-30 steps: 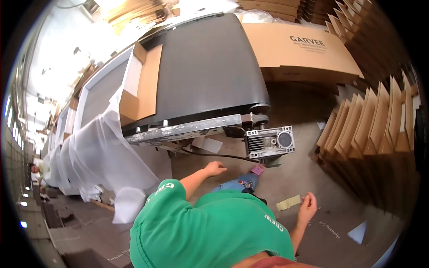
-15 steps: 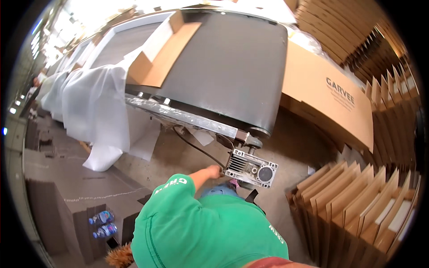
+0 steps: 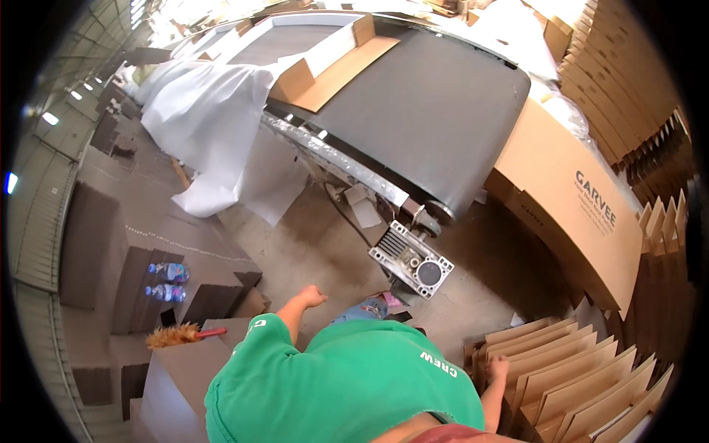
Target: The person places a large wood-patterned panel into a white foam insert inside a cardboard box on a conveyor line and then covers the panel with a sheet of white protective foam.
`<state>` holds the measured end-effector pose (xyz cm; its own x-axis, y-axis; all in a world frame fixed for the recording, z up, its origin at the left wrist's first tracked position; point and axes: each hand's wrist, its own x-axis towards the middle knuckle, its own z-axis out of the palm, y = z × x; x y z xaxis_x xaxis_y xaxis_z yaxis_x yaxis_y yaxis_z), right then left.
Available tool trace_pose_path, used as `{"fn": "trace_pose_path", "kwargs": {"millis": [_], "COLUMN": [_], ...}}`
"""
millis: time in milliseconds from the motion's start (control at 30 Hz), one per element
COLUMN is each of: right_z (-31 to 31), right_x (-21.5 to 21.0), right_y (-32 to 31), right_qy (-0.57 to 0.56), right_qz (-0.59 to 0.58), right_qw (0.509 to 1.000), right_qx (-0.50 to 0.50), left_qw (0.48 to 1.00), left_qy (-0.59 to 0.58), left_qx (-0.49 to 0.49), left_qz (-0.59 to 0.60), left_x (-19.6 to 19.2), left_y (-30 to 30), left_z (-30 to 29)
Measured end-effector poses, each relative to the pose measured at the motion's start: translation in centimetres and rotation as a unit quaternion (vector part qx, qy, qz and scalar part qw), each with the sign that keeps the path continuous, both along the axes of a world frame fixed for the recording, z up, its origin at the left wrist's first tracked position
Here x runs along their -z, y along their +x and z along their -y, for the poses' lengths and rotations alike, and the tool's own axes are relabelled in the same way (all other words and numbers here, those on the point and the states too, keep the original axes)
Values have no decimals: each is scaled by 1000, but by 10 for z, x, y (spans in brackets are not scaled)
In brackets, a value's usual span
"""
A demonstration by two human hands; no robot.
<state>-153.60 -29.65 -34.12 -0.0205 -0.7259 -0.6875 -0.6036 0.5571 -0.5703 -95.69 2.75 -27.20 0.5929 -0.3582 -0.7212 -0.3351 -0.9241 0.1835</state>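
From the head camera I look down on a person in a green shirt (image 3: 347, 391) standing at the end of a dark conveyor belt (image 3: 421, 111) in a warehouse. The right hand (image 3: 498, 367) rests on the top edge of the flattened cardboard sheets (image 3: 569, 376) stacked upright at lower right; whether its fingers are closed on a sheet I cannot tell. The left hand (image 3: 312, 297) hangs free over the concrete floor (image 3: 310, 251), loosely curled into a fist, gripping nothing.

I judge the sheets light and stiff but awkwardly large, likely to bow or slide against their neighbours, so best taken by the top edge with both hands. A grey motor unit (image 3: 411, 262) sits under the belt's end, near the person's feet. A folded open carton (image 3: 332, 63) lies on the belt, white sheeting (image 3: 210, 118) drapes its far side, and a long brown box (image 3: 569, 207) leans beside it. A feather duster (image 3: 181, 336) and two bottles (image 3: 168, 282) lie on flat cardboard at left.
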Motion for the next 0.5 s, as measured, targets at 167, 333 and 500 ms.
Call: {"fn": "trace_pose_path", "kwargs": {"millis": [167, 333, 500], "right_z": [6, -40, 14], "right_x": [15, 12, -48], "right_y": [16, 79, 154], "right_qy": [-30, 37, -275], "right_qz": [-29, -83, -118], "right_qw": [998, 989, 953], "right_qx": [-41, -114, -36], "left_qw": [988, 934, 883], "left_qy": [-137, -332, -373], "left_qx": [-65, -23, 118], "left_qz": [-20, 132, 259], "left_x": [-37, -93, -180], "left_y": [22, 155, 337], "left_z": [32, 129, 248]}}
